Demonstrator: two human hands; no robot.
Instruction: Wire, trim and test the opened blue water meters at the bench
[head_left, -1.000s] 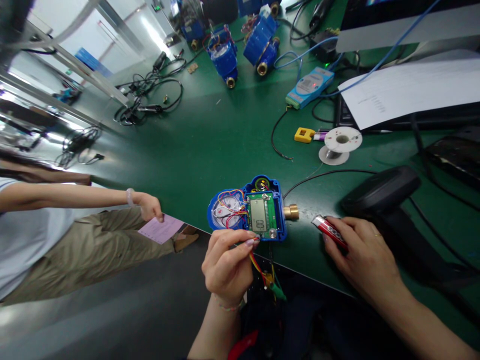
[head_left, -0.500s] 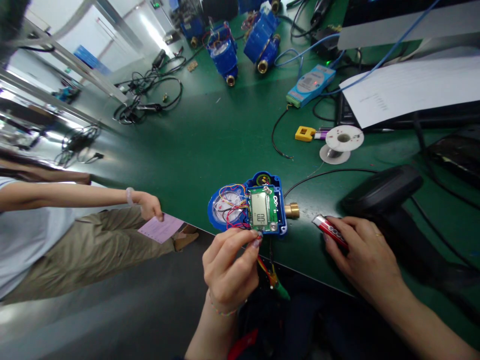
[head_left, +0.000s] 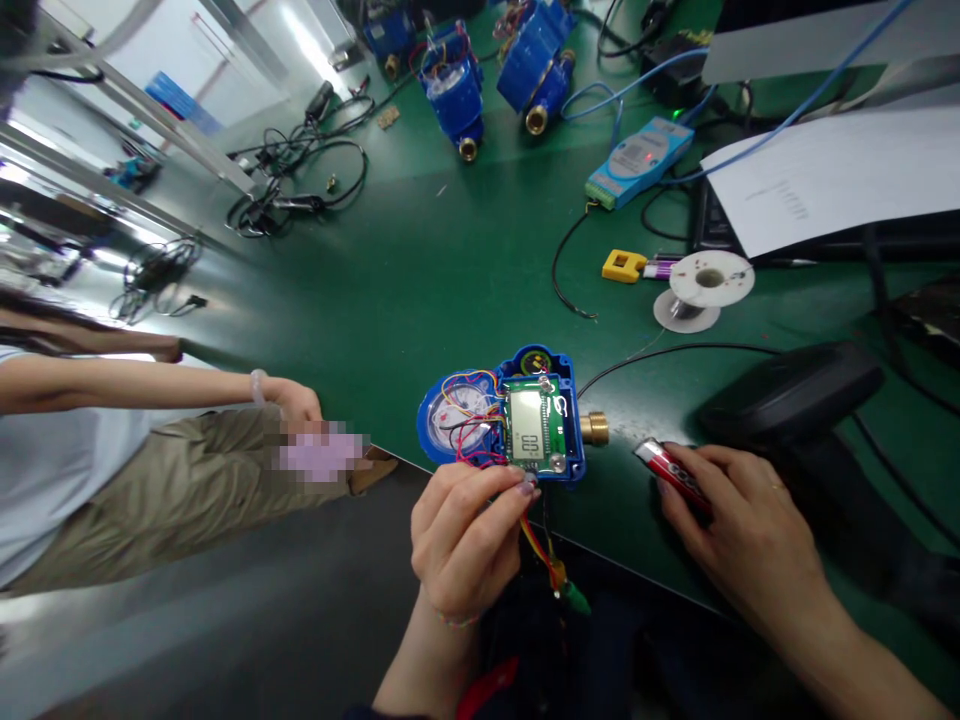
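Note:
A blue water meter (head_left: 577,400) lies on its side near the table's edge, its cover off. Inside sit a green circuit board (head_left: 556,425) with a small LCD (head_left: 527,424) showing digits, and a round dial (head_left: 459,418) crossed by thin coloured wires. My left hand (head_left: 469,545) pinches a tiny greyish piece at the board's near edge; the fingertips hide most of it. To the right of the meter's brass fitting (head_left: 597,428), my right hand (head_left: 739,505) is closed around a red stick-shaped item (head_left: 671,474) with a silver end and white lettering. Its kind is unclear.
A solder spool (head_left: 709,285), a yellow piece (head_left: 623,266), a blue converter box (head_left: 641,160) and a black scanner-like device (head_left: 795,390) stand around. More blue meters (head_left: 456,95) are at the back. At left stands another person (head_left: 150,400).
The view has shifted slightly, so the meter and both hands appear a little further right. Both hands keep their grips, with the left still at the board's edge.

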